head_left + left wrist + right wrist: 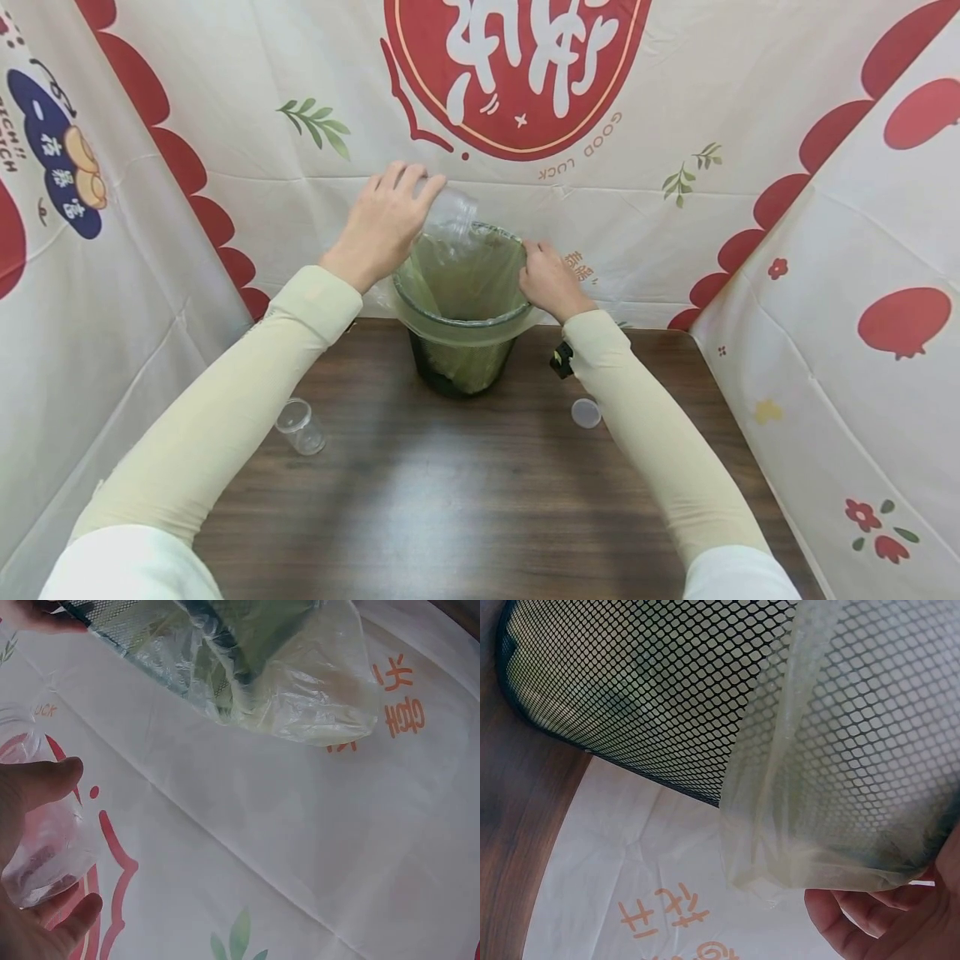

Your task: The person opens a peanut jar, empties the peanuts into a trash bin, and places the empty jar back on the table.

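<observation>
Your left hand [382,221] grips a clear plastic cup [450,212], fingers and thumb curled round it, and holds it tilted over the far left rim of the mesh bin [459,367]. The left wrist view confirms the cup [41,840] sits between thumb and fingers. Your right hand [550,279] rests at the bin's right rim, fingers curled on the edge of the green plastic liner [465,275]; the right wrist view shows the liner's folded-over edge [810,847] just above those fingers [855,930], though whether it is pinched cannot be told. The bin stands at the back centre of the tabletop [450,500]. A second clear cup [300,426] stands near your left forearm. A round lid [586,412] lies just beside your right forearm.
</observation>
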